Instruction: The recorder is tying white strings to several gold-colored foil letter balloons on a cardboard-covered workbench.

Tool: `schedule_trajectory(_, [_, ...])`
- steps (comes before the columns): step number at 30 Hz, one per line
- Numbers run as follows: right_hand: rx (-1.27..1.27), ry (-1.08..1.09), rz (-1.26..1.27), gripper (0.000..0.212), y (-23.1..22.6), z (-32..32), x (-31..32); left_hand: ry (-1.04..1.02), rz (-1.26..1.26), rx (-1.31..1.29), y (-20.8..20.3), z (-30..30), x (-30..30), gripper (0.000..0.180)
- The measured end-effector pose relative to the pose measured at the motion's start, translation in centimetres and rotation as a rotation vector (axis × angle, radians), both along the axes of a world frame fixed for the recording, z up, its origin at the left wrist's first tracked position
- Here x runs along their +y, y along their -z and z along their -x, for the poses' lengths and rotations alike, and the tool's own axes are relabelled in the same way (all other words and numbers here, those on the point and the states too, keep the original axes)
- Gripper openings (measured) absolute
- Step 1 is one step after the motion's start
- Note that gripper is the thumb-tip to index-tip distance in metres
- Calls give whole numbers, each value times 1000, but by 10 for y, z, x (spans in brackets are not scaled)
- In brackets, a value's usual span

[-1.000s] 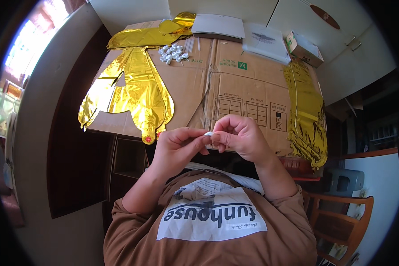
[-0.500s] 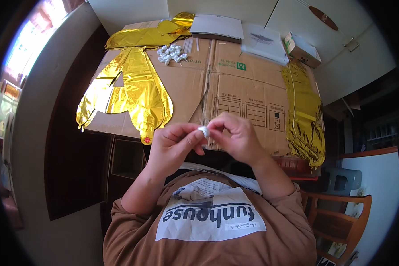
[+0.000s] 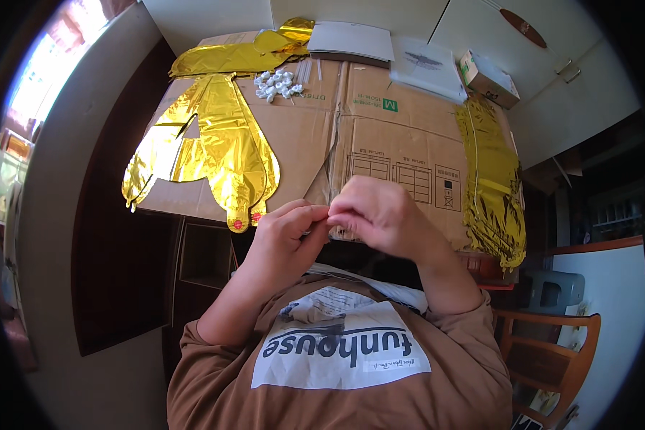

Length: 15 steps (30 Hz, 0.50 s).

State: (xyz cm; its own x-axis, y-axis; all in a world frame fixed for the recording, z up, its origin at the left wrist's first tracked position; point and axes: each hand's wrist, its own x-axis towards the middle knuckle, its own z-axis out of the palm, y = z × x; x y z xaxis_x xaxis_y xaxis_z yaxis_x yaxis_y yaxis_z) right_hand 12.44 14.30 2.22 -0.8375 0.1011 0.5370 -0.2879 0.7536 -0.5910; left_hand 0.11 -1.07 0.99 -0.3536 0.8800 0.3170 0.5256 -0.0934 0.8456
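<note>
My left hand (image 3: 285, 235) and my right hand (image 3: 375, 213) meet in front of my chest, at the near edge of the cardboard. Both are closed in a pinch, fingertips touching. The small white bundle between them is now almost wholly covered by the fingers. To the left lie flat gold foil balloons (image 3: 226, 143) shaped like a letter A, their reddish-marked tabs at the near edge. Beyond them is a pile of small white bundles (image 3: 276, 84), with clear thin straws (image 3: 307, 70) beside it.
Flattened cardboard (image 3: 401, 136) covers the table. More flat gold foil (image 3: 491, 179) hangs over its right side; another gold piece (image 3: 215, 60) lies far left. At the back are a white box (image 3: 351, 41), a clear bag (image 3: 426, 70) and a small carton (image 3: 489, 77). A wooden chair (image 3: 552, 344) stands right.
My fingers have closed over the white bundle, which showed between them before. My right hand has turned, knuckles up, and my left has shifted slightly right. A second balloon tab shows.
</note>
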Motion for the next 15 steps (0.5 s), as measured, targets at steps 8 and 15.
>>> schedule_trajectory(8, [-311,-298,1369,16,40,1,6,140,57,-640,7,2,-4,7])
schedule_trajectory(15, [-288,-323,1691,23,62,-2,-14,114,-78,-713,16,-1,-1,13])
